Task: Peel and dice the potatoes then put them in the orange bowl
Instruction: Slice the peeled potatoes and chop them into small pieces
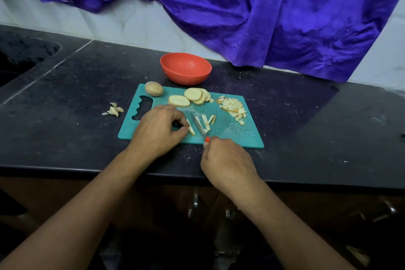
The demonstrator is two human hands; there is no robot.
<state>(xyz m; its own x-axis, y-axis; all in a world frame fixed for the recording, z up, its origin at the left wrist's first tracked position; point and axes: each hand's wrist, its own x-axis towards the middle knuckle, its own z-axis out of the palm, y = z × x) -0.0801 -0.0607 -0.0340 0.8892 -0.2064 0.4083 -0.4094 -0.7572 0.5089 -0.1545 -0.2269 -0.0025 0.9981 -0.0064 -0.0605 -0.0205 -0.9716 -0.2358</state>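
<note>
potato strips [212, 119] on teal cutting board [236, 136], near its front middle; long axes running roughly front to back, slightly fanned. knife [198, 126] blade laid among them, tip pointing away and a little left, orange handle toward board's front edge. further back on same board: overlapping round slices [192, 94], whole unpeeled potato [154, 88] at far left corner, diced pile [233, 107] toward the right. orange bowl [186, 78] upright on black counter [306, 127], just behind board's far edge, well apart from both hands. left hand [160, 129] curled, fingertips pinching leftmost strip. right hand [225, 158] clenched round knife handle at board's front edge. strips lying between the two hands, touching the left. peel scraps [114, 110] on counter left of board.
</note>
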